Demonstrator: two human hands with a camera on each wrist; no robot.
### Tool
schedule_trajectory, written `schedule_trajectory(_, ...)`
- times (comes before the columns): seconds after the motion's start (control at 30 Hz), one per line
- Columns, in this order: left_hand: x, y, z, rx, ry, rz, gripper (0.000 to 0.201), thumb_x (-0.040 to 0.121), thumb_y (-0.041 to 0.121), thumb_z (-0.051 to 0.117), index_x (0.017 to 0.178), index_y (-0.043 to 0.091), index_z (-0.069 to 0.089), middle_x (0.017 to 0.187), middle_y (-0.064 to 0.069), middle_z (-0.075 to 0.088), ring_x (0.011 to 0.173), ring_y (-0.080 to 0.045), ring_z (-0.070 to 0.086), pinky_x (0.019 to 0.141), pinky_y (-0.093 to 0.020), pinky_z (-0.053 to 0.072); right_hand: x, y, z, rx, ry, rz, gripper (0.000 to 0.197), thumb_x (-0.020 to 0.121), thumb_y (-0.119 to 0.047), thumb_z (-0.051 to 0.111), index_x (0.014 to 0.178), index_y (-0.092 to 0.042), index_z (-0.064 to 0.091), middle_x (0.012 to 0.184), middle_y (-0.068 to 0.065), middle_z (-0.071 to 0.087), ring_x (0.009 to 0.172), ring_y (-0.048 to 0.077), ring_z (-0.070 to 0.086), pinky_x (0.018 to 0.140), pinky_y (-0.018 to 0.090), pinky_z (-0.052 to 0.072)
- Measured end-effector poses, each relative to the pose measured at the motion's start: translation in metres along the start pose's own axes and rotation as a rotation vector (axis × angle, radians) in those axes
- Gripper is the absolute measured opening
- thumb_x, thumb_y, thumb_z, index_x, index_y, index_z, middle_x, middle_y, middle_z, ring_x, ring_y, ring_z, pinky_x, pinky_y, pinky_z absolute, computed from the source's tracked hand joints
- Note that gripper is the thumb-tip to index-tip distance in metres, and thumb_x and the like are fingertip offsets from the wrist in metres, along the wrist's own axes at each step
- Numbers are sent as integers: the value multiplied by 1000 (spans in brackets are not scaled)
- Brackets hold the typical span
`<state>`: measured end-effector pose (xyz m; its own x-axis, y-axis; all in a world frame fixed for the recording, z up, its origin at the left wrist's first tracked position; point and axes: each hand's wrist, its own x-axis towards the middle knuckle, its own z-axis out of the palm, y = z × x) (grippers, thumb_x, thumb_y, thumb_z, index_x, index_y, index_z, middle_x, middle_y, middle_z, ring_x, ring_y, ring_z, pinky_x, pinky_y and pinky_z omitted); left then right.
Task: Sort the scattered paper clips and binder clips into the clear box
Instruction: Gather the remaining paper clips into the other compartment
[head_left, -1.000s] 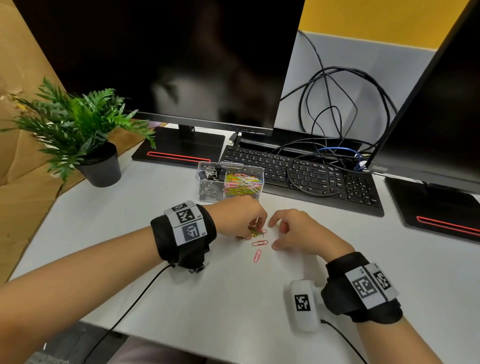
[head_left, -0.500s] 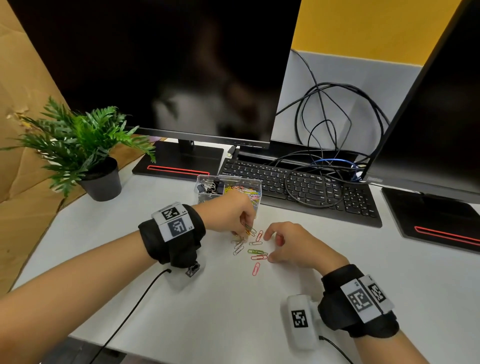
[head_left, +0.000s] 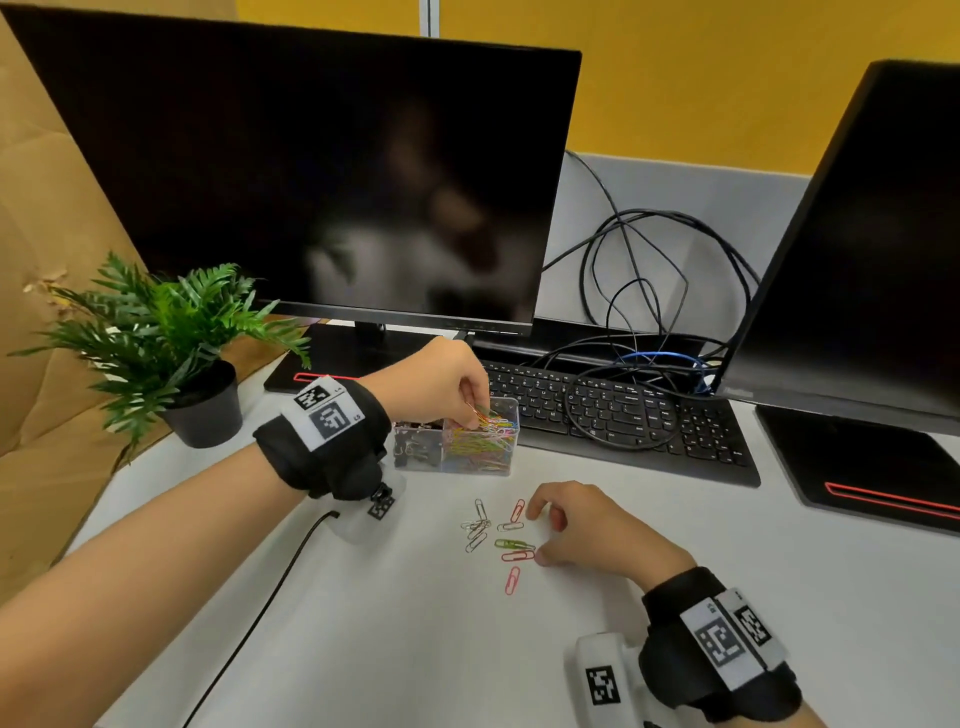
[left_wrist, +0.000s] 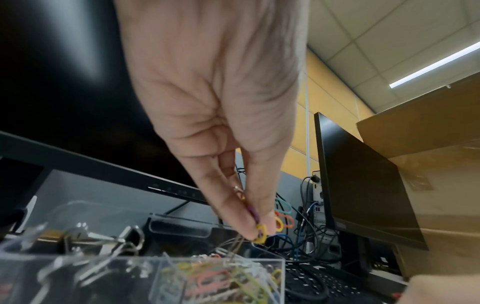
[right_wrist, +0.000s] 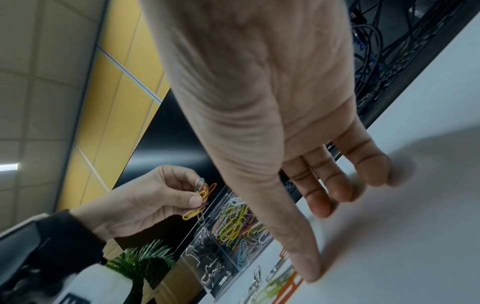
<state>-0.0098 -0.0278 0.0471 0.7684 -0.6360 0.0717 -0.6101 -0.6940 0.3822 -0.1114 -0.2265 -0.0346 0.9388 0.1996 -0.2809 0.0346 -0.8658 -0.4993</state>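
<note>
The clear box stands on the white desk in front of the keyboard; its left half holds binder clips, its right half coloured paper clips. My left hand hovers over the right half and pinches a small bunch of paper clips between thumb and fingers. Several loose paper clips, silver, red and green, lie on the desk nearer to me. My right hand rests beside them with fingers loosely curled, thumb tip touching a red clip.
A keyboard with a coil of cables lies behind the box. Two dark monitors stand at the back and right. A potted plant sits at the left, cardboard beyond it.
My left hand has lifted a bunch of paper clips off the desk and carried it up and back over the box's right half. The right hand stays by the remaining clips.
</note>
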Motion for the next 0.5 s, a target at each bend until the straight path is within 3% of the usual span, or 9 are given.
schedule_trajectory(0.07,4,0,0,38,4,8,14,73,14,81,86,10,77,83,-2,71,76,-12,65,65,-13,47,0,0,0,1,2,0,42,74,-19,76,112,-22,59,86,-4,50,74,13,48,58,20,36)
schedule_trajectory(0.17,9,2,4,103,-19,37,10,78,12,76,87,9,76,86,-3,72,78,-14,66,72,-23,53,1,0,1,-2,6,-1,42,74,-20,76,112,-23,59,83,-7,49,70,10,47,57,20,35)
schedule_trajectory(0.3,13,4,12,183,-40,52,9,83,13,72,90,10,76,88,-2,72,80,-12,65,63,-6,43,2,1,1,5,9,10,41,74,-21,76,111,-24,59,81,-10,46,67,5,44,56,20,35)
schedule_trajectory(0.5,16,5,14,228,-106,63,14,86,14,68,98,11,75,99,-2,71,89,-14,65,78,-18,48,2,1,1,1,13,5,41,74,-21,76,112,-24,59,81,-10,46,66,4,43,56,19,35)
